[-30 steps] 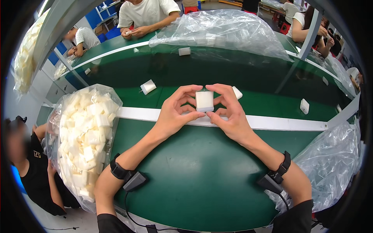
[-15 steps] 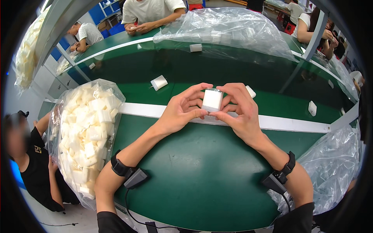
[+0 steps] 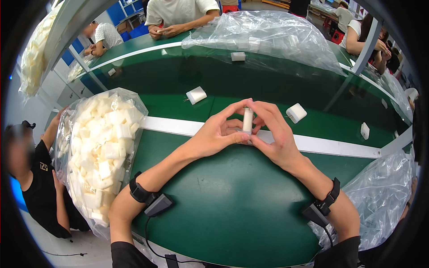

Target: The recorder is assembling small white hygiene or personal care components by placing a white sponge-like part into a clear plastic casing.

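Note:
Over the white rail, a small white block point(image 3: 247, 119) with clear edges stands upright between my two hands, its narrow side showing. My left hand point(image 3: 219, 136) pinches it from the left, thumb at the bottom and index finger at the top. From the other side my right hand point(image 3: 278, 134) closes on it in the same way, and the fingertips of both hands nearly meet. Beyond my hands, a white block with thin prongs point(image 3: 196, 95) lies on the dark green surface, and another white block point(image 3: 296, 113) rests just past my right hand.
A clear bag of cream-white blocks point(image 3: 105, 152) stands at left, near a person in black. The white rail point(image 3: 330, 145) crosses the green table point(image 3: 228, 214). Crumpled clear plastic bags point(image 3: 380, 196) lie at right and far back point(image 3: 268, 40). Other people sit across the table.
My hands have turned the white block from its broad face to its narrow side. The loose blocks beyond appear farther right, and the one my right hand partly covered now shows fully.

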